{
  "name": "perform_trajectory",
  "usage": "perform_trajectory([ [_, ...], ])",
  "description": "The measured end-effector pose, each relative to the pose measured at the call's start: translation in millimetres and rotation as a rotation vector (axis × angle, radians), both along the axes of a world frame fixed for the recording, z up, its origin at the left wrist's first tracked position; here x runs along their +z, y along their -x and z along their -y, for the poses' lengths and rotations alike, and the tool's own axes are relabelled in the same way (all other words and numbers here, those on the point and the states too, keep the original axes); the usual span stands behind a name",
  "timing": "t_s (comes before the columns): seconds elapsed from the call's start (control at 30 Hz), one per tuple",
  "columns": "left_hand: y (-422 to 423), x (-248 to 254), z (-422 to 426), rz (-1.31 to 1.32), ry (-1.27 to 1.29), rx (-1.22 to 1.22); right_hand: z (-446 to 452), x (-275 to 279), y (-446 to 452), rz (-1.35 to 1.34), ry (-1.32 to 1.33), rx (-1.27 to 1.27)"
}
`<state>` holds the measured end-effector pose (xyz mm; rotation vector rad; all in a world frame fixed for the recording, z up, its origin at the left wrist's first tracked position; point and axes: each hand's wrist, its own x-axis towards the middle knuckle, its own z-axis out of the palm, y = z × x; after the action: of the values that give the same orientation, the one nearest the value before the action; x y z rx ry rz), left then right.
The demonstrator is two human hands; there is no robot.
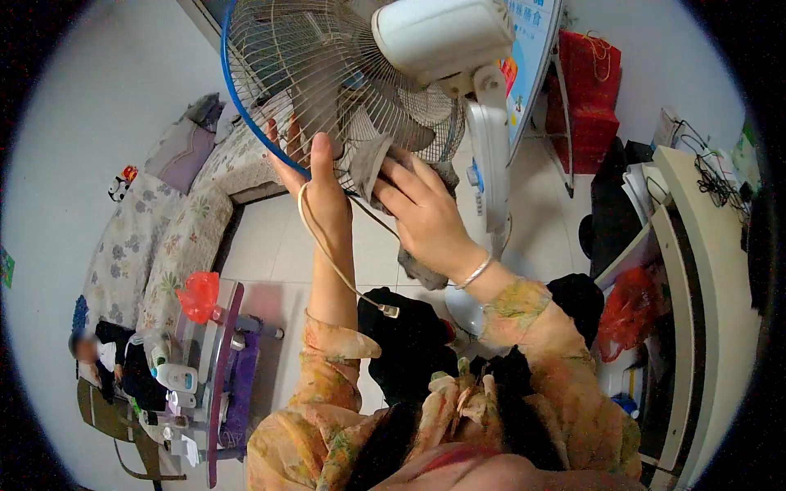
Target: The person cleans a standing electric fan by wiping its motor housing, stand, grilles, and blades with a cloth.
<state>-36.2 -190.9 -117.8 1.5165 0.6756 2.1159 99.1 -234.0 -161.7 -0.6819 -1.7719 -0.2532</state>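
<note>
A standing fan with a wire cage (pixel 327 74), blue rim and white motor housing (pixel 438 37) fills the upper middle. My left hand (pixel 319 184) grips the blue rim at its lower edge, thumb upright in front. A pale cable with a plug (pixel 390 311) hangs over that wrist. My right hand (pixel 426 209) presses a grey cloth (pixel 368 168) against the lower part of the cage; part of the cloth hangs below the palm. The fan's white neck with its blue knob (pixel 489 172) stands just right of my right hand.
On the left are a floral sofa (pixel 168 254) and a low table (pixel 223 368) with bottles and a red bag. A person (pixel 123 360) is at the far left. A cabinet (pixel 704 245) stands at right, near a red plastic bag (pixel 629 315). A signboard (pixel 532 49) stands behind the fan.
</note>
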Motion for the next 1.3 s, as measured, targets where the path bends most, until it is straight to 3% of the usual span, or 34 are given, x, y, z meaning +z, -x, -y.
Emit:
perform_trajectory([
  [0.07,-2,1,0,0.015,-0.017,-0.035,2,3,-14,0.062,-0.026,-0.020],
  [0.27,-6,1,7,0.017,-0.036,-0.042,-36,52,-28,-0.225,-0.020,0.025],
  [0.4,-8,3,10,0.099,-0.024,-0.130,-20,41,-1,-0.093,-0.059,-0.227],
  [0.53,-8,1,9,-0.022,-0.025,0.049,-3,31,8,0.035,-0.057,-0.254],
  [0.77,9,-9,-7,-0.031,-0.085,-0.015,-1,25,-9,0.157,-0.133,-0.100],
  [0.93,3,-3,2,-0.237,-0.082,0.101,-27,59,-23,-0.145,-0.051,-0.077],
  [0.97,4,-5,-2,-0.302,-0.092,0.142,-27,60,-22,-0.126,-0.058,-0.085],
  [1.0,4,-6,-6,-0.243,-0.058,0.009,-28,60,-19,-0.107,-0.066,-0.093],
  [1.3,4,-8,6,-0.337,-0.073,0.193,3,57,10,0.128,-0.155,-0.248],
])
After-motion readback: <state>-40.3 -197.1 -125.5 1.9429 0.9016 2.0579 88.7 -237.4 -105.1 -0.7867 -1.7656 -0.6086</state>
